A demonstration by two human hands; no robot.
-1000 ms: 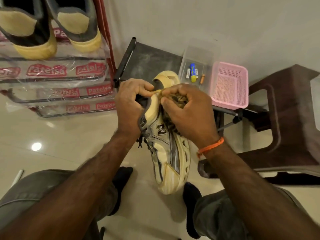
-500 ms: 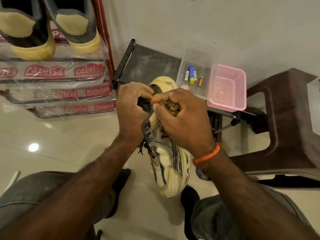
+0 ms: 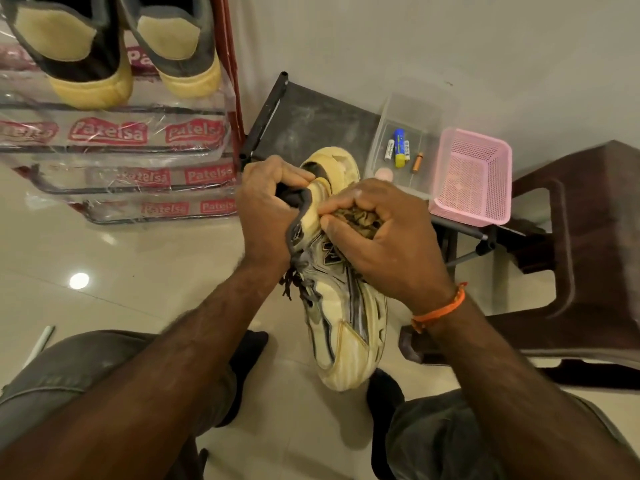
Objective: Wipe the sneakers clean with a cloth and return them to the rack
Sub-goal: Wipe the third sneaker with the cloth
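Observation:
A cream and grey sneaker (image 3: 346,320) is held up over the floor, toe pointing toward me and heel away. My left hand (image 3: 266,209) grips its collar at the opening. My right hand (image 3: 377,233) holds a bunched brown cloth (image 3: 360,218) and presses it against the sneaker's side near the collar. Two dark sneakers with yellow soles (image 3: 90,50) stand heel-out on the top shelf of the rack (image 3: 114,133) at upper left.
The rack's lower shelves are wrapped in clear plastic. A dark low table (image 3: 311,123) carries a clear box with batteries (image 3: 401,147) and a pink basket (image 3: 471,174). A brown plastic stool (image 3: 581,244) lies at right. My knees frame the tiled floor below.
My right hand with the cloth has shifted slightly along the sneaker's side near the collar. The left hand keeps its grip on the collar; the sneaker has stayed in about the same place.

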